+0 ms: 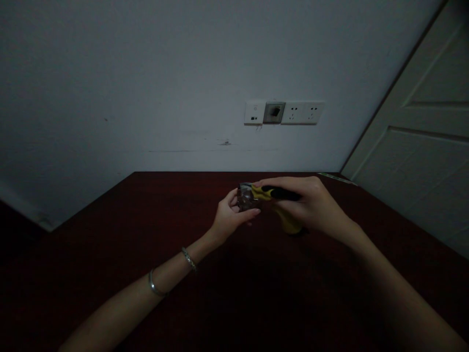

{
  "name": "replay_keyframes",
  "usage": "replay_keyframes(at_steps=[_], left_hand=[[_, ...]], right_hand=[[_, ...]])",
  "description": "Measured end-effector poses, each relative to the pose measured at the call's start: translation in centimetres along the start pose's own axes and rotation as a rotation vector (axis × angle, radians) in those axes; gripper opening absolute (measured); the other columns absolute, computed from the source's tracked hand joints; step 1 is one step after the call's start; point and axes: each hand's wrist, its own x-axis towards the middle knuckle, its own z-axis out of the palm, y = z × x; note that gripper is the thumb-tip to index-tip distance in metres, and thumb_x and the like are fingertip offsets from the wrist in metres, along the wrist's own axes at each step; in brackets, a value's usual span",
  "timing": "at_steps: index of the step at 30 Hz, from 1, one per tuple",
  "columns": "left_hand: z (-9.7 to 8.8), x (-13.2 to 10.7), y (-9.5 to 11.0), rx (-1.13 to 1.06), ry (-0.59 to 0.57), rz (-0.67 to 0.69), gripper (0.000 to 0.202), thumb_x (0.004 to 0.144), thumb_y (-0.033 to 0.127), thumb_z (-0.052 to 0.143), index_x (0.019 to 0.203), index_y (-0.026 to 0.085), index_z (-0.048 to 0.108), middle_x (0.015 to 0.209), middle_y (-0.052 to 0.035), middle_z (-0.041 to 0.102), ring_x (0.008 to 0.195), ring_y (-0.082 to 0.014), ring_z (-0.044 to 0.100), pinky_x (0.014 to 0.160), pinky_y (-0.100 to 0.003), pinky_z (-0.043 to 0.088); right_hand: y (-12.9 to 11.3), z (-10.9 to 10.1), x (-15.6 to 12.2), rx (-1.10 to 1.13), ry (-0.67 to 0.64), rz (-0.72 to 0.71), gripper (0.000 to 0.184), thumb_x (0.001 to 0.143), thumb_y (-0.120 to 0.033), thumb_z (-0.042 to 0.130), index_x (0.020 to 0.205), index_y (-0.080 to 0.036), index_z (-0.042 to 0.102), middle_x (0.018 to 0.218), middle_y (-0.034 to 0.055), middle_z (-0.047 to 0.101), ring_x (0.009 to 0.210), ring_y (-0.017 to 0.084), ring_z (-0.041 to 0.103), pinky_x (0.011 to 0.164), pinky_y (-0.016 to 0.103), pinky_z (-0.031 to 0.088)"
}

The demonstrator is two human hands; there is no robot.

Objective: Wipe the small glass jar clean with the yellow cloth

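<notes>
My left hand (227,215) is closed around a small, shiny, dark brown object (246,199) with a clear, glinting surface; its exact kind is too dim to make out. Thumb below and fingers behind keep it raised over the table. From the right, my right hand (308,198) grips a pair of pliers (264,191) with yellow and black handles. One handle lies under the fingers, while the other slants downward, apart from it. The tool's front end meets or overlaps the brown object, and its jaws are hard to see.
The dark red table (176,205) reaches back to a pale wall (164,73). Wall sockets and switches (284,113) sit above its far edge. A white panelled door (421,142) stands at the right. A thin strip (337,178) lies at the back right corner.
</notes>
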Motion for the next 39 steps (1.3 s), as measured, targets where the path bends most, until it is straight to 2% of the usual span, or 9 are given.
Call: replay_keyframes(at_steps=[3, 12, 21, 24, 27, 30, 33, 36, 39], left_hand=[[0.1, -0.1, 0.1, -0.012, -0.015, 0.003, 0.071, 0.054, 0.023, 0.084, 0.117, 0.014, 0.052, 0.1, -0.0096, 0.066, 0.066, -0.0134, 0.064, 0.047, -0.021, 0.054], [-0.4, 0.2, -0.3, -0.026, 0.014, 0.028, 0.065, 0.055, 0.023, 0.083, 0.112, 0.013, 0.053, 0.107, -0.0116, 0.065, 0.073, -0.0155, 0.065, 0.047, -0.019, 0.053], [-0.4, 0.1, 0.9, 0.003, -0.092, -0.015, 0.061, 0.059, 0.032, 0.081, 0.11, 0.011, 0.055, 0.093, -0.0087, 0.065, 0.058, -0.014, 0.066, 0.045, -0.022, 0.053], [-0.3, -0.1, 1.0, -0.019, -0.194, -0.056, 0.063, 0.058, 0.034, 0.082, 0.11, 0.012, 0.055, 0.092, -0.0091, 0.066, 0.058, -0.0159, 0.067, 0.045, -0.023, 0.054], [-0.3, -0.2, 1.0, -0.035, -0.244, -0.088, 0.065, 0.057, 0.037, 0.082, 0.111, 0.013, 0.055, 0.092, -0.01, 0.067, 0.059, -0.0174, 0.068, 0.046, -0.024, 0.054], [-0.5, -0.1, 1.0, -0.044, -0.279, -0.107, 0.061, 0.061, 0.042, 0.079, 0.109, 0.012, 0.057, 0.091, -0.011, 0.068, 0.061, -0.0192, 0.069, 0.047, -0.024, 0.054], [-0.6, 0.1, 1.1, -0.037, -0.277, -0.12, 0.055, 0.065, 0.046, 0.075, 0.105, 0.01, 0.06, 0.086, -0.0113, 0.069, 0.061, -0.0187, 0.068, 0.049, -0.025, 0.055], [-0.4, 0.2, 1.5, -0.04, -0.187, -0.136, 0.051, 0.067, 0.049, 0.073, 0.098, 0.009, 0.064, 0.084, -0.0116, 0.07, 0.061, -0.0159, 0.065, 0.052, -0.026, 0.055], [-0.1, 0.3, 2.0, -0.029, -0.126, -0.18, 0.05, 0.069, 0.052, 0.071, 0.093, 0.009, 0.066, 0.081, -0.0107, 0.07, 0.062, -0.0149, 0.063, 0.054, -0.026, 0.054]], right_hand=[[0.5, 0.0, -0.1, -0.026, 0.036, 0.003, 0.036, 0.081, -0.005, 0.057, 0.112, -0.019, 0.068, 0.108, 0.0053, 0.073, 0.095, 0.018, 0.069, 0.086, 0.029, 0.054], [-0.4, 0.3, 0.1, 0.122, -0.157, -0.038, 0.034, 0.08, -0.009, 0.063, 0.11, -0.022, 0.069, 0.105, 0.0005, 0.074, 0.093, 0.016, 0.07, 0.084, 0.025, 0.054], [2.1, 1.0, 0.0, 0.127, 0.287, 0.082, 0.032, 0.08, -0.015, 0.063, 0.11, -0.021, 0.07, 0.111, 0.0062, 0.072, 0.102, 0.023, 0.067, 0.092, 0.04, 0.052], [2.7, 1.3, 0.0, 0.174, 0.271, 0.075, 0.031, 0.081, -0.016, 0.062, 0.11, -0.022, 0.07, 0.113, 0.0064, 0.071, 0.105, 0.024, 0.066, 0.094, 0.042, 0.051], [2.6, 1.2, 0.0, 0.218, 0.15, 0.056, 0.034, 0.084, -0.017, 0.059, 0.116, -0.025, 0.066, 0.118, 0.005, 0.069, 0.108, 0.023, 0.064, 0.097, 0.043, 0.049], [2.4, 0.9, -0.3, 0.248, 0.012, 0.054, 0.044, 0.084, -0.024, 0.061, 0.128, -0.028, 0.057, 0.129, 0.005, 0.061, 0.117, 0.024, 0.058, 0.101, 0.045, 0.045], [2.2, 1.2, -0.6, 0.238, -0.054, 0.08, 0.076, 0.072, -0.032, 0.076, 0.139, -0.028, 0.041, 0.138, 0.0069, 0.051, 0.125, 0.028, 0.051, 0.105, 0.046, 0.041], [2.2, 2.3, -0.6, 0.175, -0.024, 0.056, 0.1, 0.065, -0.033, 0.081, 0.147, -0.029, 0.025, 0.15, 0.0078, 0.035, 0.135, 0.028, 0.037, 0.112, 0.046, 0.032], [2.5, 3.4, -0.5, 0.141, 0.03, 0.012, 0.102, 0.066, -0.035, 0.08, 0.148, -0.03, 0.019, 0.152, 0.0079, 0.029, 0.139, 0.027, 0.03, 0.114, 0.046, 0.028]])
